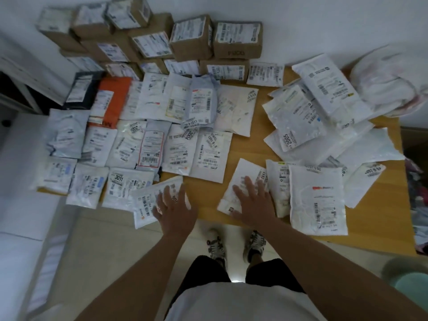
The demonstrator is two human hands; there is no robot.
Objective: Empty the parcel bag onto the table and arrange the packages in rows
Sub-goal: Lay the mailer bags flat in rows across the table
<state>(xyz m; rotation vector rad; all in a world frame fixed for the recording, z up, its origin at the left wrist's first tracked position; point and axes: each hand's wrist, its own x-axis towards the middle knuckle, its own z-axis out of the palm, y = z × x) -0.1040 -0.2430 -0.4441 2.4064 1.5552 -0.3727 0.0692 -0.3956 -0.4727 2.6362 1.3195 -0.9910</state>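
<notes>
Two flat hands, bare table (243, 147) between

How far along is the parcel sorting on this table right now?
Well along. Done: cardboard boxes are stacked at the back and three rows of flat mailers fill the left side. In hand: the left hand lies flat on a mailer at the front row's end, and the right hand lies on another beside it. Left: the loose pile on the right. The crumpled bag looks emptied.
</notes>
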